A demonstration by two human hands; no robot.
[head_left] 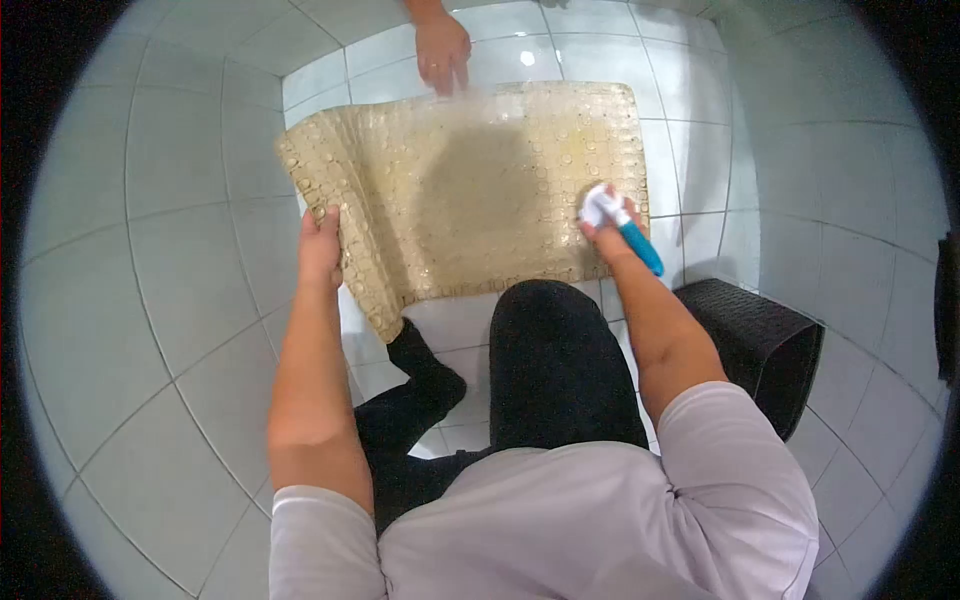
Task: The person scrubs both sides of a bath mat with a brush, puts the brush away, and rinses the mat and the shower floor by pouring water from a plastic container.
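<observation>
A yellowish, see-through bath mat (480, 190) with round suction cups lies over the tiled floor, its left end lifted and curled. My left hand (320, 250) is closed on the edge of that raised end. Over the mat's right part, my right hand (607, 235) grips a scrub brush (640, 245) with a white head and a teal handle. The brush head rests against or just above the mat; its bristles are hidden. At the far edge, another person's hand (443, 50) reaches down, its fingertips at or near the mat.
A black woven-look bin (750, 340) stands to my right, beside my elbow. Pale tiled walls (180, 220) close in on both sides. My dark-trousered knee (560, 350) is just in front of the mat's near edge. White floor tiles (600, 60) show beyond the mat.
</observation>
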